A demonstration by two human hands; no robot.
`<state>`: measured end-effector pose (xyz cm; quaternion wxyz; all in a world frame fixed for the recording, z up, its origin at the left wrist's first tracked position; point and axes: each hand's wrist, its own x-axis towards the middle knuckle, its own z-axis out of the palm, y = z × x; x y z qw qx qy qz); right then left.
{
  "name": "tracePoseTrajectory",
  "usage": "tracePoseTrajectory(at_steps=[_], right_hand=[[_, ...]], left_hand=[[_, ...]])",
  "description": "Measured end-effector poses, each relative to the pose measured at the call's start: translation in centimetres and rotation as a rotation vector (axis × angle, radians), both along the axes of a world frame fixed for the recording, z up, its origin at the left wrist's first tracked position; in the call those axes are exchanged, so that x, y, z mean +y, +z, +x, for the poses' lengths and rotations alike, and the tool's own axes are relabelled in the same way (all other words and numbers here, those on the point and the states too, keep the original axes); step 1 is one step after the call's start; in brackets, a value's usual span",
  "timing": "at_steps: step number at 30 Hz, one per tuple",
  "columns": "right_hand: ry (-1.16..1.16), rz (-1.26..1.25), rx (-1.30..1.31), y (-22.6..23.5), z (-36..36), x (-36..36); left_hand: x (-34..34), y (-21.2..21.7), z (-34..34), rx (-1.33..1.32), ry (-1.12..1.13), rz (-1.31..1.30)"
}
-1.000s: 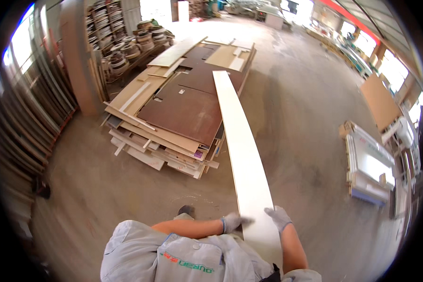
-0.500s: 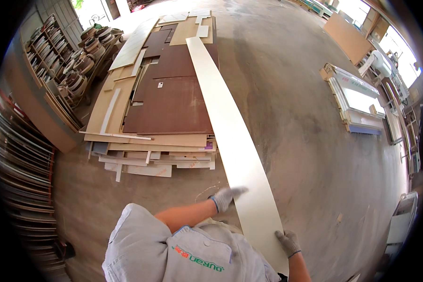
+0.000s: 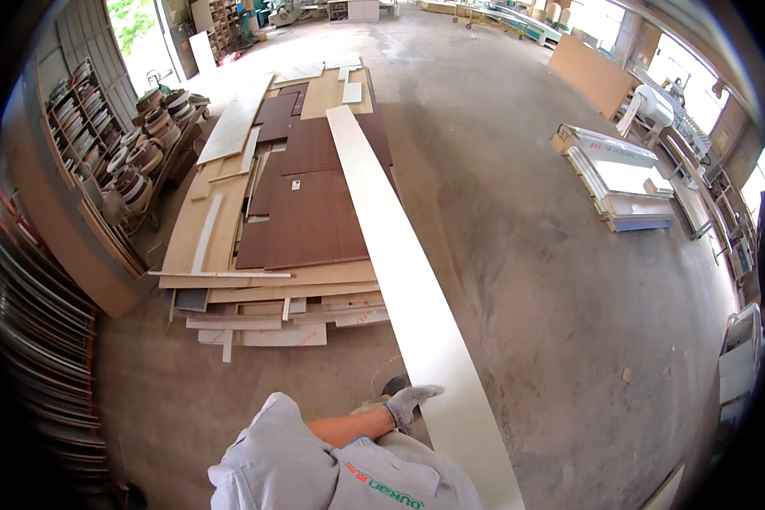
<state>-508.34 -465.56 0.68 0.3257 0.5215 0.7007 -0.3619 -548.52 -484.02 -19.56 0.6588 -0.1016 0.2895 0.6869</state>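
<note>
A long, narrow white board runs away from me, its near end cut off by the lower edge of the picture. Its far end overlaps a pile of flat panels; whether it rests on them or hovers above, I cannot tell. My left hand, in a grey knit glove, grips the board's left edge near my body, the thumb over the top face and the other fingers mostly hidden. My right hand is out of the picture.
Brown and pale wooden sheets with uneven edges make up the pile. Rolls of edging sit on a rack at the left, beside upright panels. At right lies a smaller stack of boards on the concrete floor.
My view has tilted upward, so the pile sits lower in the picture. My right hand, earlier on the board's right edge, has dropped out of view. The left hand stays on the board.
</note>
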Motion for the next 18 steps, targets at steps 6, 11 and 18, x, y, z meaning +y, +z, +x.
tracePoseTrajectory(at_steps=[6,11,18], right_hand=[[-0.026,0.102,0.227,-2.9,-11.4,-2.1],[-0.054,0.144,0.386,-5.8,-22.4,-3.3],[-0.202,0.198,0.506,-8.4,-36.9,-4.2]], left_hand=[[-3.3,-3.1,-4.3,0.121,-0.056,0.140],[-3.9,-2.0,-12.2,0.039,-0.092,0.081],[-4.0,0.6,-25.3,-0.019,-0.154,0.001]])
